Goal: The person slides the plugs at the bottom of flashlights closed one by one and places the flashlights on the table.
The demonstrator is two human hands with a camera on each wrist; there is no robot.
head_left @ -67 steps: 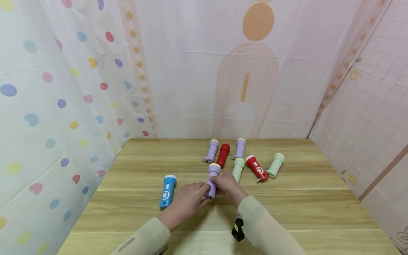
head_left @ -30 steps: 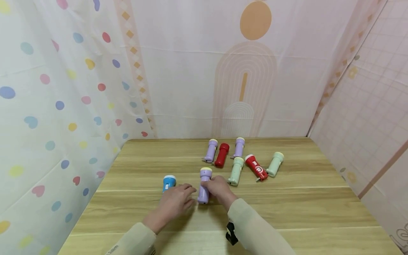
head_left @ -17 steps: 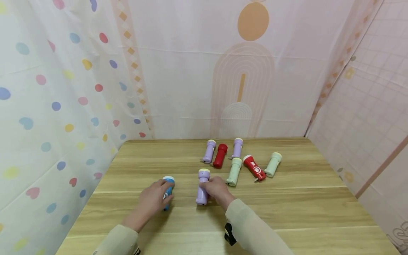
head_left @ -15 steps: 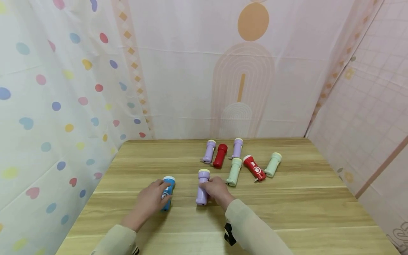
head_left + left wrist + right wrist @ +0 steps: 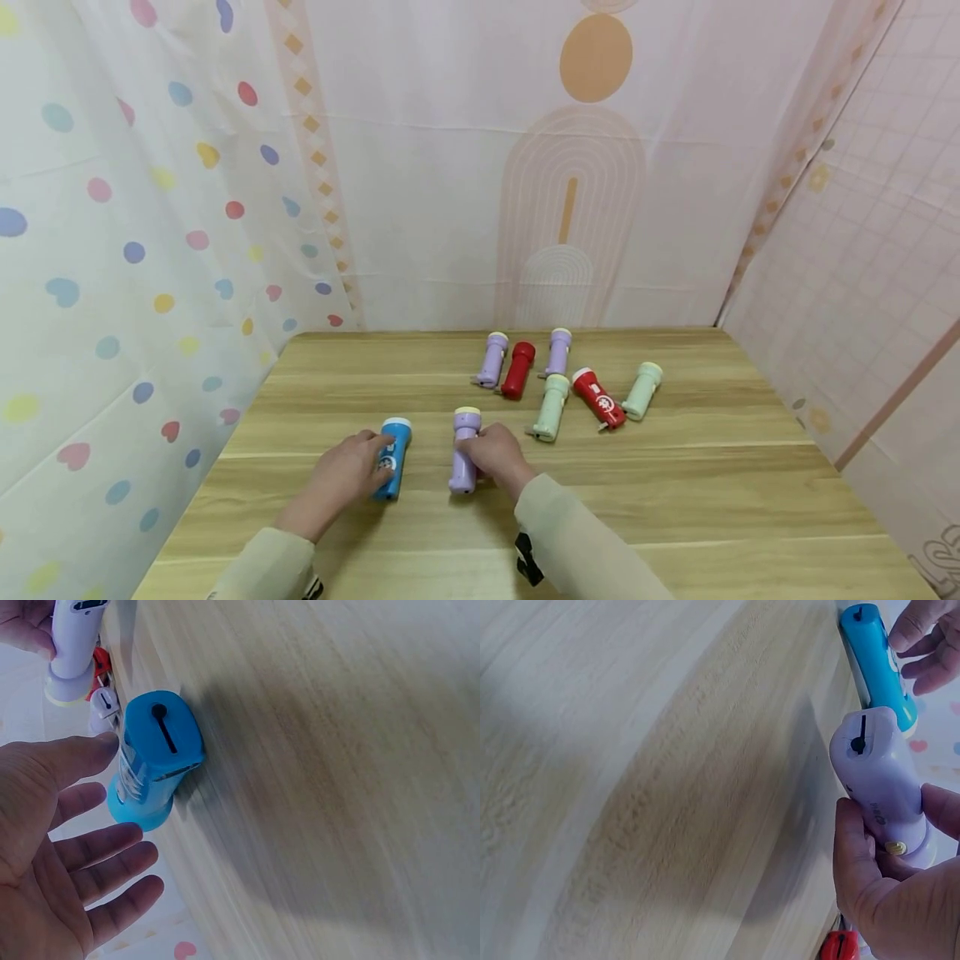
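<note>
My right hand (image 5: 498, 454) grips a purple flashlight (image 5: 464, 450) with a pale yellow rim, thumb on one side and fingers on the other. In the right wrist view its slotted end faces the camera and its shadow falls on the wood beside it. To its left lies a blue flashlight (image 5: 395, 457) with a white rim and a white printed emblem. Spread loosely over the blue one is my left hand (image 5: 348, 471). The left wrist view has that thumb (image 5: 90, 754) right at the blue flashlight's side, the other fingers partly extended and holding nothing.
Farther back on the wooden table (image 5: 675, 517) lie two purple flashlights (image 5: 492, 360), a plain red flashlight (image 5: 518, 371), a red flashlight with a white emblem (image 5: 598, 400), and two pale green flashlights (image 5: 552, 408). Patterned curtains (image 5: 435, 167) enclose the table's back and sides.
My left hand has let go of the purple flashlight and moved left over the blue one. The right hand has shifted the purple flashlight left and nearer to me.
</note>
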